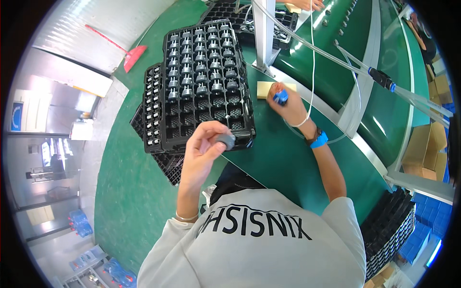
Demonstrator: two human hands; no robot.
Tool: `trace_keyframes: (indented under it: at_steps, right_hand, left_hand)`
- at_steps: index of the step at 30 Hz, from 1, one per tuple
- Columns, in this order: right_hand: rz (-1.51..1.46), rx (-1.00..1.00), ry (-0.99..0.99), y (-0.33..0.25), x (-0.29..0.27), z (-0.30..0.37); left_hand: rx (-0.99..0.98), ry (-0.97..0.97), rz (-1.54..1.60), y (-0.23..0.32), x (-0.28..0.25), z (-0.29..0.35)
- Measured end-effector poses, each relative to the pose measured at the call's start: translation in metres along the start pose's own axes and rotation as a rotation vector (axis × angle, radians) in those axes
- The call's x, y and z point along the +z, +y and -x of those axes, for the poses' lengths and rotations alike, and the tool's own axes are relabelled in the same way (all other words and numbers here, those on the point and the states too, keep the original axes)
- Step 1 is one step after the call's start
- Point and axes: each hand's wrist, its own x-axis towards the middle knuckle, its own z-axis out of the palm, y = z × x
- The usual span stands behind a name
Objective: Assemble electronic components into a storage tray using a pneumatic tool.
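Note:
My left hand [200, 144] pinches a small grey round part [226, 140] between thumb and fingers, just over the near edge of a black compartment tray [165, 122]. The tray's far rows hold dark round parts [201, 77] with light metal pins pointing up, while its nearer pockets hold none. To the right, my right hand [290, 109] is wrapped round a short blue and dark tool [280, 97], whose exact kind I cannot make out. That hand is at a pale yellow pad [263, 90] on the green table [283, 149], partly covering it.
More black trays [152, 103] lie under and left of the main one. A white metal post [264, 38] rises beyond the pad, with hoses and a white cord [313, 57] hanging across. A green conveyor belt [331, 72] carries small parts. Another person's hand [307, 4] is at the far side.

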Motion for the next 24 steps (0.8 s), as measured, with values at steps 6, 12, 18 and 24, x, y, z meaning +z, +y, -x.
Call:
trace_keyframes:
  at_steps: [6, 12, 18, 24]
  right_hand:
    - [0.113, -0.087, -0.153, -0.003, 0.01, 0.015]
    - [-0.106, 0.048, -0.134, -0.022, -0.001, 0.014]
    - [-1.122, 0.56, -0.101, -0.082, -0.019, 0.012]
    - [-1.16, 0.549, -0.22, -0.094, -0.024, 0.017]
  left_hand:
    - [-0.042, 0.032, -0.044, -0.011, 0.022, -0.008]
    - [0.12, 0.03, -0.128, -0.021, 0.031, -0.023]
    - [0.216, -0.05, -0.121, -0.026, 0.039, -0.034]
    - [0.257, -0.069, -0.138, -0.026, 0.04, -0.036]
